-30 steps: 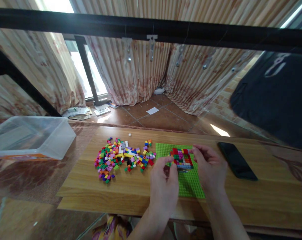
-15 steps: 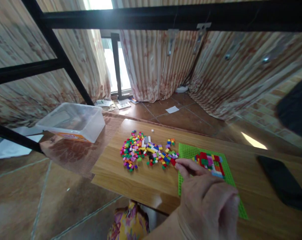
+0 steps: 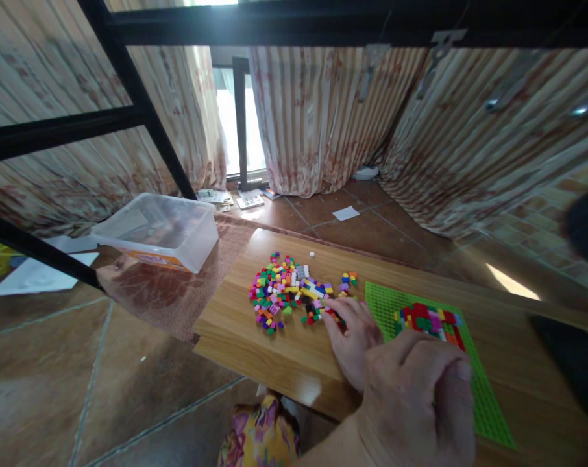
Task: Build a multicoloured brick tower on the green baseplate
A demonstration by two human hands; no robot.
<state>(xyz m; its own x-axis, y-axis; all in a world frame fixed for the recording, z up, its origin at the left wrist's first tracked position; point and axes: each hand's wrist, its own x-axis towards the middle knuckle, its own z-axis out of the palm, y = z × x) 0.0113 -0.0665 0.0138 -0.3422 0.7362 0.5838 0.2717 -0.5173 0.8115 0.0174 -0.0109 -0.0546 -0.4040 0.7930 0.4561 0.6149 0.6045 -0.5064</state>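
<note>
My right hand [image 3: 355, 337] reaches left past the green baseplate [image 3: 483, 402] into a heap of small coloured toy bricks [image 3: 274, 288]. Its thumb and index finger are apart at the tips, with bricks under and between them. Closer to the camera, my left hand [image 3: 420, 389] is curled over the near part of the baseplate, covering some of it and the back of my right hand. Its fingertips are turned away, so anything in them is hidden. Red, pink, white and other bricks form a built cluster [image 3: 433, 319] on the baseplate, partly behind my left hand.
All this lies on a wooden table [image 3: 269, 353], with a dark phone-like slab [image 3: 566, 357] at the right. A clear plastic bin [image 3: 162, 227] stands on a mat beyond the left end. Black metal bars [image 3: 143, 117] cross overhead and at left.
My right hand has moved left from the baseplate's edge into the loose bricks, and its fingertips have spread. My left hand stays over the baseplate. The view has shifted slightly left.
</note>
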